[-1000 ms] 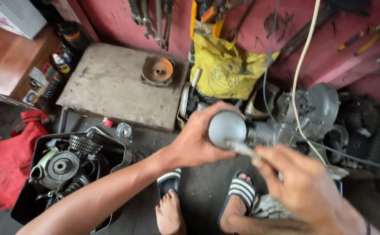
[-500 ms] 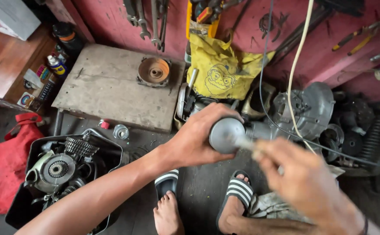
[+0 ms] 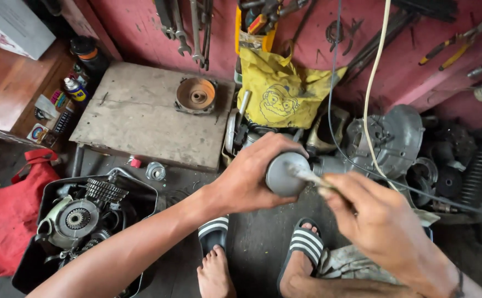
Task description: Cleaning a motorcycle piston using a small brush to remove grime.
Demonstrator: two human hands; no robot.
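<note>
1. The red wall (image 3: 141, 22) runs across the top of the view, with spanners (image 3: 183, 27) and other tools hanging on it.
2. A worn wooden board (image 3: 136, 116) lies on the floor below the wall; a round orange-brown metal part (image 3: 196, 95) sits at its far edge.
3. A red cloth (image 3: 9, 215) lies at your far left, just beside a black tray (image 3: 141, 201) holding gears and engine parts.
4. A yellow bag (image 3: 279, 96) leans against the wall; grey engine casings (image 3: 395, 138) lie to its right.
5. A pale cord (image 3: 373, 88) hangs down from the top toward the casings.
6. Your left hand (image 3: 252, 179) is closed around a grey metal cylinder (image 3: 285, 174), held above the floor between your knees and in front of the bag.
7. Your right hand (image 3: 373, 221) pinches a thin stick-like tool (image 3: 307, 175), its tip touching the cylinder's rounded end. The tool is blurred; its kind cannot be told.
8. Your feet rest in striped black sandals (image 3: 301, 245) directly beneath.
</note>
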